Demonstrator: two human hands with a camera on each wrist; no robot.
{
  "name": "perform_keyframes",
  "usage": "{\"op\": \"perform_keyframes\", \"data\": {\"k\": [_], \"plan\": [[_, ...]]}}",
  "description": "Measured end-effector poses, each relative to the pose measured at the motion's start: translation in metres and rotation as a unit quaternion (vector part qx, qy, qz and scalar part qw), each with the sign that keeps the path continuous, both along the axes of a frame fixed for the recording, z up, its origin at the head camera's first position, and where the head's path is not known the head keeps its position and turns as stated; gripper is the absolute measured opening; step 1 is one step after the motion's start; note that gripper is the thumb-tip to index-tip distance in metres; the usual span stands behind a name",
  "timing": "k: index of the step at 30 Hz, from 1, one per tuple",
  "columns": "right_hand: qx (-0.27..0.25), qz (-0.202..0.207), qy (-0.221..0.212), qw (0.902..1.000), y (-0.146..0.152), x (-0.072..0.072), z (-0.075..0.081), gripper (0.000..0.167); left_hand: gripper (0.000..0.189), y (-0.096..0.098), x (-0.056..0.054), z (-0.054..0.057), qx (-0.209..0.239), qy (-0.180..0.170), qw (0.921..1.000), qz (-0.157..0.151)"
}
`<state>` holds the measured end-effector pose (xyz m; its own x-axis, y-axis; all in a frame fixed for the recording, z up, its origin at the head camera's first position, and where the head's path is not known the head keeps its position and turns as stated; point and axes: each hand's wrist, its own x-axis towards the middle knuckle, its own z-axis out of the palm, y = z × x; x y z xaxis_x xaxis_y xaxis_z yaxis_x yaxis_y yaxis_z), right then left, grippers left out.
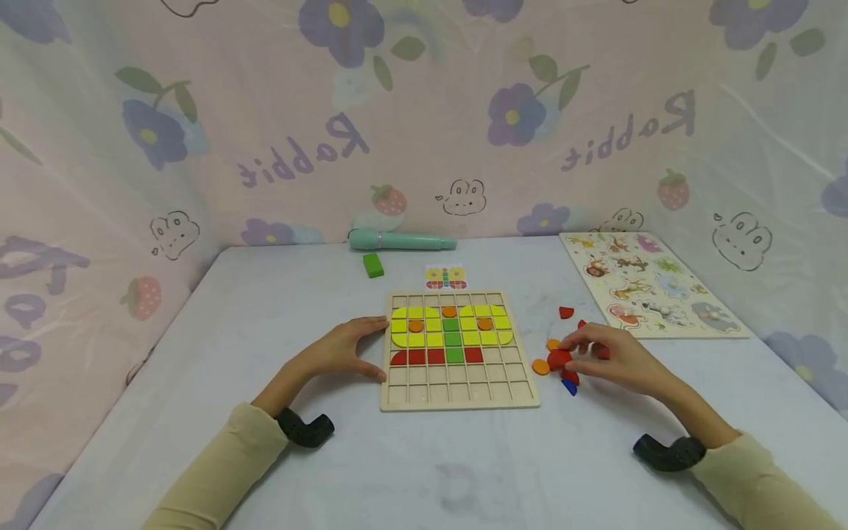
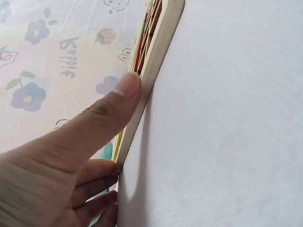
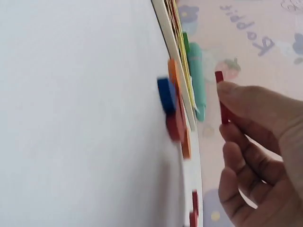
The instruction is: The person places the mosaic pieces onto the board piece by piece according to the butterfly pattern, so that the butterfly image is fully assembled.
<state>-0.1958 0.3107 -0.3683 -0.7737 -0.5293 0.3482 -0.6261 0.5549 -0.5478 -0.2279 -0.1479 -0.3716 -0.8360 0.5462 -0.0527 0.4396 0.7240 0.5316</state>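
In the head view a square wooden grid board [image 1: 460, 397] lies on the table, partly filled with yellow, green and red tiles and orange discs. My left hand [image 1: 341, 347] rests against its left edge, thumb near the lower corner and fingers farther up. The left wrist view shows the thumb [image 2: 128, 85] touching the board's side. To the right of the board, my right hand [image 1: 616, 357] pinches a red piece [image 3: 221, 99] between thumb and index finger, seen edge-on and raised off the table. Around it lie orange discs [image 1: 540, 367], a blue piece [image 1: 569, 386] and more red pieces [image 1: 566, 313], some partly hidden.
Behind the board lies a small butterfly picture card [image 1: 446, 277]. Farther back are a green block [image 1: 373, 266] and a teal marker-shaped tube [image 1: 404, 241]. An animal puzzle board [image 1: 656, 283] lies at the back right. A printed curtain [image 1: 424, 147] surrounds the table's back and sides.
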Motion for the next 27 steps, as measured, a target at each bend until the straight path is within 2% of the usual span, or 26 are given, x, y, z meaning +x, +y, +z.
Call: {"op": "perform_keyframes", "data": {"k": [4,11,18,27], "plan": [[-0.016,0.032,0.004,0.9993,-0.037,-0.013,-0.001,0.028,0.094,0.001,0.0,-0.001,-0.005,0.004,1.0,0.0],[0.001,0.04,-0.024,0.9989,-0.077,-0.027,-0.01,0.027,0.095,0.0,0.0,0.0,0.003,-0.001,1.0,0.0],[0.026,0.038,-0.046,0.9979,-0.089,-0.033,-0.015,0.029,0.095,-0.001,-0.001,-0.001,0.001,0.002,1.0,0.001],[0.024,0.032,-0.046,0.9982,-0.092,-0.033,-0.015,0.028,0.094,0.0,0.0,-0.001,0.003,0.0,1.0,0.0]]}}
